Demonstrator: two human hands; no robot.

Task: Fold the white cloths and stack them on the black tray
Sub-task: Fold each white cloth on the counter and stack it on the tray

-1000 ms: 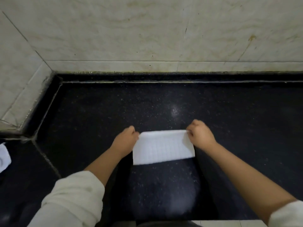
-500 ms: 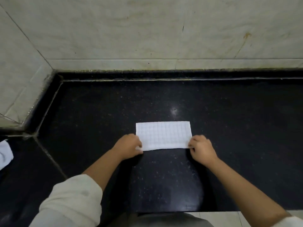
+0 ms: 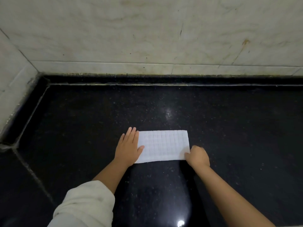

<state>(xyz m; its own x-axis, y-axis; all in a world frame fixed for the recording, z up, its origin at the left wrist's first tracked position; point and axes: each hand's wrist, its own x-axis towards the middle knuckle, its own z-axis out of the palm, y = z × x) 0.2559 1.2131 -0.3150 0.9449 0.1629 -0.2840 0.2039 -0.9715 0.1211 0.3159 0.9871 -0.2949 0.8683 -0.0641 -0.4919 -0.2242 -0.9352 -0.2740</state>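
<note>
Rolled cream sleeve [image 3: 85,203] at near left, left hand [image 3: 128,147] flat, fingers [image 3: 131,133] straight and together, pressing left end of folded white cloth [image 3: 164,145], cloth lying mid black tabletop [image 3: 237,128] toward near edge, right hand [image 3: 197,157] fingers curled, pinching cloth's near right corner, marble wall [image 3: 147,30] behind.

one head view looks steeply down, close over the black counter [image 3: 229,128], facing the wall [image 3: 147,30]
</note>
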